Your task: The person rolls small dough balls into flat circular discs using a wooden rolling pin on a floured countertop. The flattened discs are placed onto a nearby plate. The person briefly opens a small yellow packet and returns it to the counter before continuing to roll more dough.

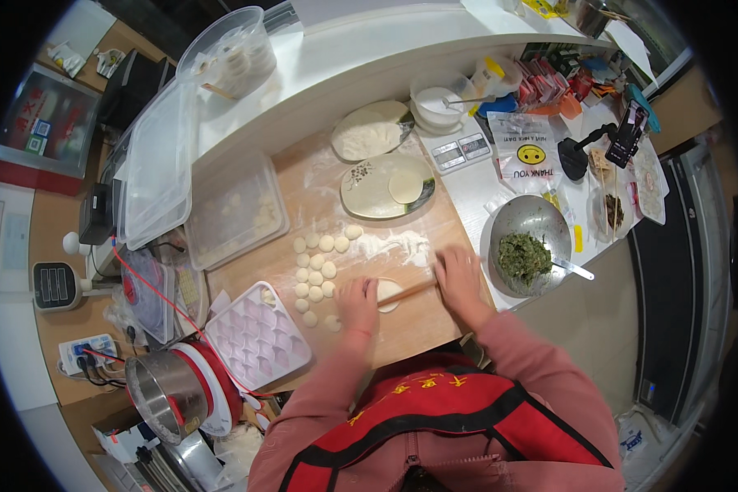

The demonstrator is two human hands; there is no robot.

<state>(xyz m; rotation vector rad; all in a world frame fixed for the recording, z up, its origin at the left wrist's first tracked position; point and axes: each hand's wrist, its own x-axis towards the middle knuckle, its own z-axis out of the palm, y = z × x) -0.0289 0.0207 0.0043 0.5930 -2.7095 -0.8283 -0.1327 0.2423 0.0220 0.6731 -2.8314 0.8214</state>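
Observation:
A round of flattened dough (386, 288) lies on the floured wooden board (400, 341), with a thin wooden rolling pin (413, 291) across it. My left hand (357, 301) curls over the pin's left end, covering it and the dough's left edge. On the pin's right end rests my right hand (462, 278), slightly blurred. Several small dough pieces (315, 278) are grouped left of my left hand. Loose flour (400, 245) is spread above the pin. Behind it, an oval plate (369, 195) carries one flat dough wrapper (406, 186).
A second oval plate (400, 114) holds flour. Right stands a steel bowl (563, 224) of green filling with a spoon (573, 268). A sectioned white tray (304, 353) and a lidded plastic box (234, 209) lie left. A phone (627, 134) sits on a stand; a red cable (160, 295) runs left.

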